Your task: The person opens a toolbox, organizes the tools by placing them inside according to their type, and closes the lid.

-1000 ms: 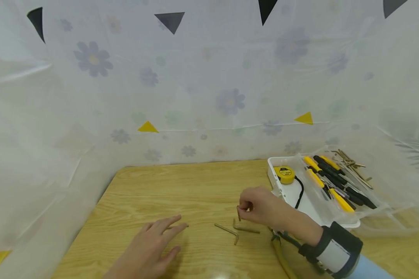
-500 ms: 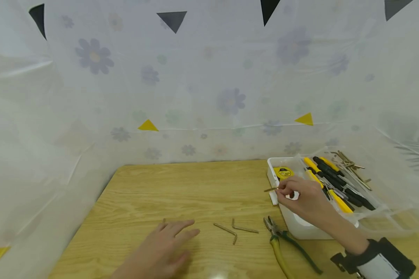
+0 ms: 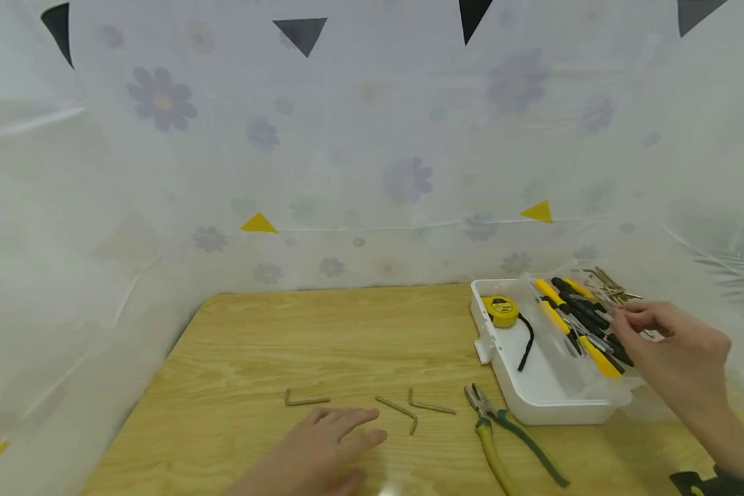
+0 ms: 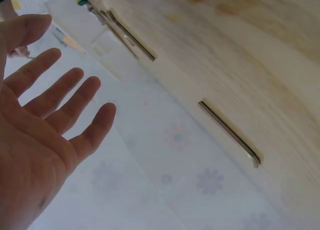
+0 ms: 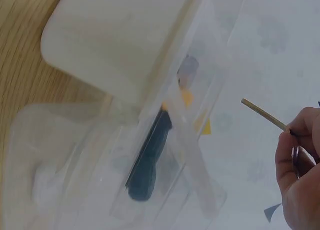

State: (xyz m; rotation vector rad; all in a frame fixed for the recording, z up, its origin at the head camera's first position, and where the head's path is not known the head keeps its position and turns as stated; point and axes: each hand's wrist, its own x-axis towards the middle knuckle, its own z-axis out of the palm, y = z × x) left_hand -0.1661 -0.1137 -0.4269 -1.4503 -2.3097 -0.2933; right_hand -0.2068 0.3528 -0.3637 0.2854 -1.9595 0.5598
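Note:
Thumb and fingers of my right hand (image 3: 676, 358) pinch a brass-coloured hex key (image 5: 265, 114) over the right part of the toolbox. In the right wrist view its straight end sticks out from the fingertips. My left hand (image 3: 316, 451) is held with fingers spread near the front of the table, and its palm holds nothing in the left wrist view. Just beyond its fingers lies an L-shaped hex key (image 3: 306, 401). Two more, a middle hex key (image 3: 397, 409) and a right-hand hex key (image 3: 432, 407), lie close together to the right of it.
Green-and-yellow pliers (image 3: 485, 430) lie before the white toolbox (image 3: 558, 415). A yellow tape measure (image 3: 502, 312) with a black strap sits in its left part. Its clear tray holds yellow-and-black screwdrivers (image 3: 601, 358) and, at the back, several hex keys (image 3: 614, 282). Flowered sheeting (image 3: 359, 172) hangs behind.
My right hand has carried the hex key from above the table, rightward across the toolbox to its tray. My left hand has slid right, uncovering the leftmost hex key.

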